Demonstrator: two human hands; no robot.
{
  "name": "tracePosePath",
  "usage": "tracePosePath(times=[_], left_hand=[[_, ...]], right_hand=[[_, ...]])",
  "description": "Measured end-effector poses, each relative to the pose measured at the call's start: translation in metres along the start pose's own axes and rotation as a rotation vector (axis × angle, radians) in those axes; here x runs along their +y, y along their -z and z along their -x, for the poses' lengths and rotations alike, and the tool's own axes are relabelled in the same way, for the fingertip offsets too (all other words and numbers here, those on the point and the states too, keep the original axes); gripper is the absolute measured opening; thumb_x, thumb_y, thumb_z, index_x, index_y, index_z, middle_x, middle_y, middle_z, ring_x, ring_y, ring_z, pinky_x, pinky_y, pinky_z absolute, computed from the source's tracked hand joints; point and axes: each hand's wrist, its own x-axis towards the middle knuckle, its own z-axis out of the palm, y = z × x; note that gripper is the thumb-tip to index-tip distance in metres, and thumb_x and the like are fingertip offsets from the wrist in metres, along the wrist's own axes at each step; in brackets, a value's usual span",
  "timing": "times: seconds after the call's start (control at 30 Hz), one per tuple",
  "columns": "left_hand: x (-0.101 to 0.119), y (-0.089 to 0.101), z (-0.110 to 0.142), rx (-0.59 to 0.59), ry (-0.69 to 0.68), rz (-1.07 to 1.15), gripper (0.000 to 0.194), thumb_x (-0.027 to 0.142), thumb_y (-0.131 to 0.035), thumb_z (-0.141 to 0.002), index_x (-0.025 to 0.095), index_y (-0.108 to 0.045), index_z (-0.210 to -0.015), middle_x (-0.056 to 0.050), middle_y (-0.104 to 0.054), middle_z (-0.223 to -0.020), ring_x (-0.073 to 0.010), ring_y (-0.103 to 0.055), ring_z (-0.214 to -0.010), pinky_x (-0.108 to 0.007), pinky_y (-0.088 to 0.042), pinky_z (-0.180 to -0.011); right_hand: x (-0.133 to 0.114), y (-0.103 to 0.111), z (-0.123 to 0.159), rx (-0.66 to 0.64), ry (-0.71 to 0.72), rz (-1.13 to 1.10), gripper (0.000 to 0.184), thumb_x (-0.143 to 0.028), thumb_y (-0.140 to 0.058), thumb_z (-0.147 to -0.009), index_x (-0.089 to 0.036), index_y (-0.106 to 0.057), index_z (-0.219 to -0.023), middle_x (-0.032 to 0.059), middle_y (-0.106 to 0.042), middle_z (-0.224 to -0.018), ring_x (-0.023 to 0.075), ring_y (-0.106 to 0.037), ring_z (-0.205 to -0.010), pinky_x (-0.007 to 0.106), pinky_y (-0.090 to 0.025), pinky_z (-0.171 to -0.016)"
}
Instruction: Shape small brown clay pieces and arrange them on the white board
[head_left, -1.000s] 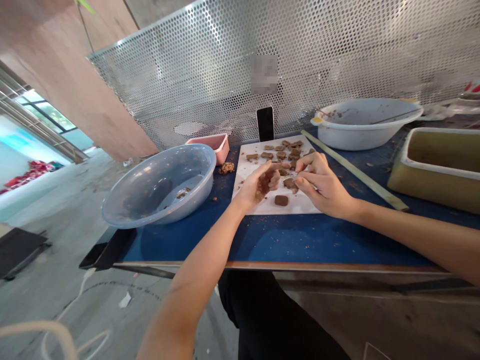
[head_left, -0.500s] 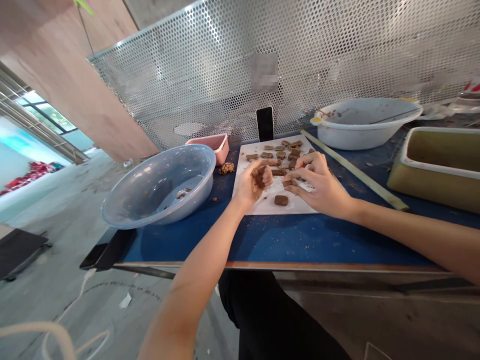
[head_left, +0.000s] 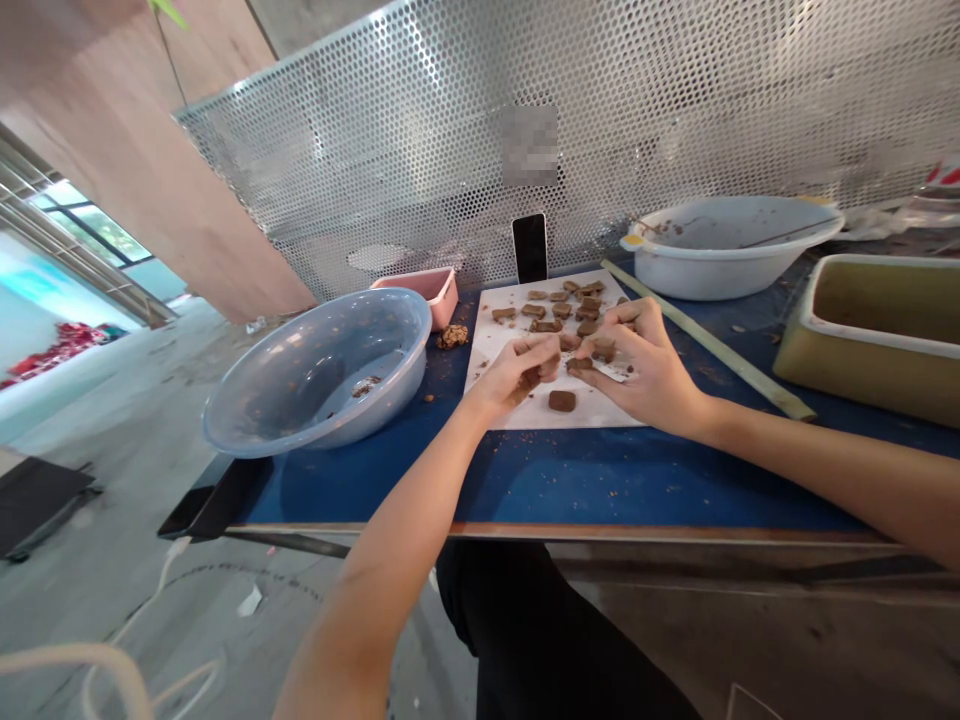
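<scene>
My right hand (head_left: 643,362) pinches a small piece of brown clay (head_left: 578,364) between thumb and fingers, above a white board (head_left: 517,418). Close beside it, my left hand (head_left: 519,372) is closed with its fingers curled in; what they hold, if anything, is hidden. A rounded brown clay block (head_left: 562,401) lies on the board just below both hands. Farther back on the board are several small shaped clay pieces (head_left: 533,311), some partly covered by my right hand. Brown crumbs dot the board.
A translucent blue basin (head_left: 322,440) and a pink container (head_left: 448,298) stand left, with a crumbly brown lump (head_left: 452,337) nearby. On the right are a long pale strip (head_left: 720,345), a white basin (head_left: 720,275) and an olive tub (head_left: 870,365). A phone (head_left: 531,250) stands behind.
My left hand has turned, its fingers curling in toward my right hand. My right-hand fingers have shifted around the clay piece. The block on the board has stayed put.
</scene>
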Motion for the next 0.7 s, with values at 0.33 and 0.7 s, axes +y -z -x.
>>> tracePosePath(times=[0.33,0.7], left_hand=[[-0.0024,0.0012,0.0027,-0.154,0.032,-0.143,0.046,0.058,-0.102,-0.077,0.016,-0.087,-0.088,0.001,-0.057,-0.071,-0.0106,-0.046,-0.067,-0.029,-0.037,-0.065],[-0.0010,-0.0011,0.0001,-0.137,0.071,-0.166,0.056,0.061,-0.110,-0.061,0.019,-0.091,-0.094,-0.005,-0.078,-0.084,-0.0116,-0.061,-0.072,-0.027,-0.047,-0.068]], right_hand=[[-0.0008,0.0002,0.0004,0.019,0.037,-0.008,0.018,-0.037,-0.086,-0.099,-0.028,-0.075,-0.110,0.0106,-0.056,-0.118,0.0343,-0.063,-0.116,0.060,-0.061,-0.101],[-0.0040,0.0074,0.0018,0.078,0.113,0.070,0.004,-0.037,-0.085,-0.101,-0.034,-0.084,-0.103,0.0066,-0.059,-0.102,0.0280,-0.060,-0.099,0.050,-0.052,-0.088]])
